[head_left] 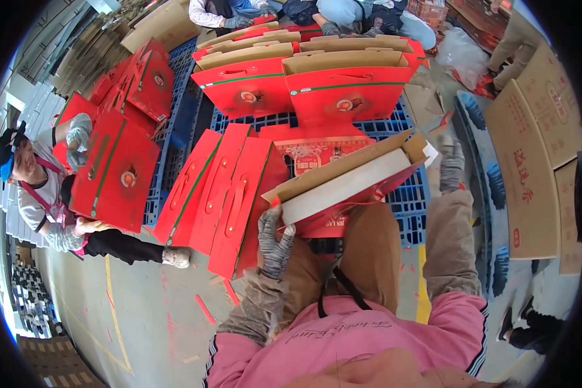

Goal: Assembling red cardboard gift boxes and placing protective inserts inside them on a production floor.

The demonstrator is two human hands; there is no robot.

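An open red gift box (375, 192) with a cardboard-brown inside and a long white insert lies tilted across my knees. My left hand (275, 244), in a grey striped glove, grips the left end of this box, its corner between thumb and fingers; a bright red tip shows at one finger. Just off the right end, by a white corner flap (430, 154), my right hand (451, 165) is gloved too, with its fingers stretched out. It does not appear to hold anything. Closed red gift boxes (238, 197) with handles lean together by my left hand.
Open red boxes (346, 97) stand in rows on a blue pallet (404, 123) ahead. At left a co-worker (45, 187) handles another red box (116, 174). Other people sit at the far side. Brown cartons (517, 174) are stacked at right. Red scraps (205, 309) litter the floor.
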